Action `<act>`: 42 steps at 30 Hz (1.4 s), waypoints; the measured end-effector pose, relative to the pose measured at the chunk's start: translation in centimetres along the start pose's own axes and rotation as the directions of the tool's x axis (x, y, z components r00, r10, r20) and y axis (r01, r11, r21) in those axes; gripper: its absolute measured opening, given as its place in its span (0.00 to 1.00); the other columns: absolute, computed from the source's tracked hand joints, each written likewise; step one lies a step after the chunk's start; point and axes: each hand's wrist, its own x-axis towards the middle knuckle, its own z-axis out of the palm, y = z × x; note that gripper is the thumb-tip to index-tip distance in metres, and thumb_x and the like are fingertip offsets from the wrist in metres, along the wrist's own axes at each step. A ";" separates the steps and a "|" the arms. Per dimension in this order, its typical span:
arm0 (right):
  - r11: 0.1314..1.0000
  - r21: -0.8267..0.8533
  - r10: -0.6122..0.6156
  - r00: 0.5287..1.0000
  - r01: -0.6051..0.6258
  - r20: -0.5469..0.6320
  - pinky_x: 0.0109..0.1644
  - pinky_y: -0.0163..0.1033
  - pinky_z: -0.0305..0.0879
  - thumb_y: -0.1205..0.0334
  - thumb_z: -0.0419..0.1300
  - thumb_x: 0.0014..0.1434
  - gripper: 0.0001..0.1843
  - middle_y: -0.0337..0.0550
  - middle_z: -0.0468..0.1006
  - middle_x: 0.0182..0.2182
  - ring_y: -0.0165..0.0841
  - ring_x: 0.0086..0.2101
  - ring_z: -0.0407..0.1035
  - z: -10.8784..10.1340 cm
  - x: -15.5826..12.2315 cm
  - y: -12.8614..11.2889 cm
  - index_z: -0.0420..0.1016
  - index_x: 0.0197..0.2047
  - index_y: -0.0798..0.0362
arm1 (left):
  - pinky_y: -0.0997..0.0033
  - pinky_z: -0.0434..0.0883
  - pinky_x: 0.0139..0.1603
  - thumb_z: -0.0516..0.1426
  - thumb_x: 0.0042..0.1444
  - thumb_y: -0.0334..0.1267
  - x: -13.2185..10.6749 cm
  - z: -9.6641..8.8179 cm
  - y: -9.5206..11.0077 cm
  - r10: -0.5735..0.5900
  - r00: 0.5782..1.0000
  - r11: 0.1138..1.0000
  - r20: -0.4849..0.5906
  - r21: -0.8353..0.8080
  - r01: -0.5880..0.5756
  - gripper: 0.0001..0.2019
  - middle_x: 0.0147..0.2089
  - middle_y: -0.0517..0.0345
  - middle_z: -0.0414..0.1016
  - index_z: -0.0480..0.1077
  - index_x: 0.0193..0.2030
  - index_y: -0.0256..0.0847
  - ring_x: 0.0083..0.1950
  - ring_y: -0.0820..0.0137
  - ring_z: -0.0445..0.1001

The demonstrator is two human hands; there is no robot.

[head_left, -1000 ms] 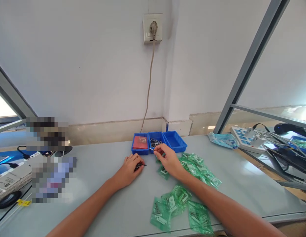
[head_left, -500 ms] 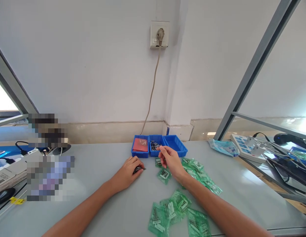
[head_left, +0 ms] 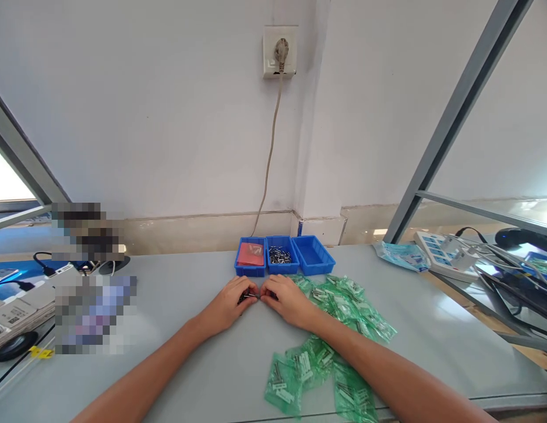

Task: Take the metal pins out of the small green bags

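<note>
My left hand point(head_left: 231, 302) rests on the table, fingers curled round several small dark metal screws point(head_left: 247, 295) whose ends stick out at the fingertips. Against these ends meets my right hand point(head_left: 285, 299), its thumb and fingers pinched together; what lies between them is too small to make out. Just behind the hands stand three joined blue bins: the left bin point(head_left: 251, 272) has red plastic bags point(head_left: 250, 254) in it, the middle bin point(head_left: 282, 270) small shiny metal parts point(head_left: 279, 255), and the right bin point(head_left: 314, 258) shows a bare bottom.
Green bags point(head_left: 344, 306) with small metal parts lie beside and under my right forearm, more green bags point(head_left: 284, 385) nearer the front edge. A light-blue packet point(head_left: 403, 256) and a power strip point(head_left: 445, 255) lie at right. A cord point(head_left: 269, 158) hangs from the wall socket point(head_left: 279, 53).
My right hand has moved left and toward me from the middle bin, and now meets my left hand's fingertips. My left hand stays in place on the table. The view has shifted slightly.
</note>
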 end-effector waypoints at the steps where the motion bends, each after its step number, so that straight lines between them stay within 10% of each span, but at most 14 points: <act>1: 1.000 -0.019 -0.004 1.000 0.003 -0.005 0.45 0.42 0.61 0.67 0.59 0.70 0.05 0.43 0.77 0.38 0.38 0.40 0.69 0.0 0.0 0.0 0.74 0.39 0.51 | 0.61 0.70 0.52 0.54 0.72 0.41 0.0 0.0 0.0 -0.001 1.000 1.000 -0.001 0.003 0.001 0.06 0.45 0.55 0.75 0.71 0.47 0.43 0.48 0.62 0.71; 23: 0.772 0.625 0.288 0.940 -0.114 -0.185 0.42 0.42 0.68 0.52 0.61 0.66 0.10 0.43 0.78 0.39 0.38 0.39 0.71 -1.8 0.1 1.5 0.79 0.43 0.48 | 0.57 0.68 0.55 0.51 0.71 0.35 -0.7 -0.7 0.4 0.044 0.999 0.984 -0.019 0.173 -0.040 0.07 0.48 0.52 0.74 0.71 0.48 0.44 0.49 0.60 0.71; 30: 0.440 0.877 0.429 0.903 -0.193 -0.016 0.27 0.36 0.61 0.37 0.64 0.60 0.24 0.40 0.73 0.30 0.32 0.27 0.66 -1.7 0.5 1.4 0.75 0.41 0.50 | 0.57 0.67 0.54 0.53 0.71 0.37 -1.0 -1.0 0.3 0.028 0.999 0.965 -0.025 0.260 -0.021 0.06 0.49 0.53 0.73 0.70 0.49 0.45 0.50 0.60 0.69; 37: 0.685 0.714 0.400 0.895 -0.147 -0.199 0.33 0.37 0.64 0.51 0.66 0.61 0.12 0.37 0.72 0.30 0.32 0.30 0.66 -2.7 0.2 0.4 0.71 0.36 0.49 | 0.58 0.66 0.51 0.53 0.71 0.38 -0.7 -1.1 0.4 0.005 1.000 0.968 -0.019 0.253 0.000 0.05 0.47 0.53 0.73 0.69 0.46 0.44 0.47 0.60 0.68; 42: 0.470 0.848 0.453 0.892 -0.243 0.004 0.23 0.34 0.56 0.43 0.64 0.61 0.18 0.35 0.70 0.27 0.29 0.23 0.62 -2.9 0.1 -0.3 0.69 0.37 0.49 | 0.58 0.67 0.49 0.52 0.71 0.38 -0.5 -1.2 0.5 -0.009 1.000 0.976 0.000 0.217 0.009 0.06 0.45 0.54 0.73 0.69 0.44 0.43 0.46 0.61 0.68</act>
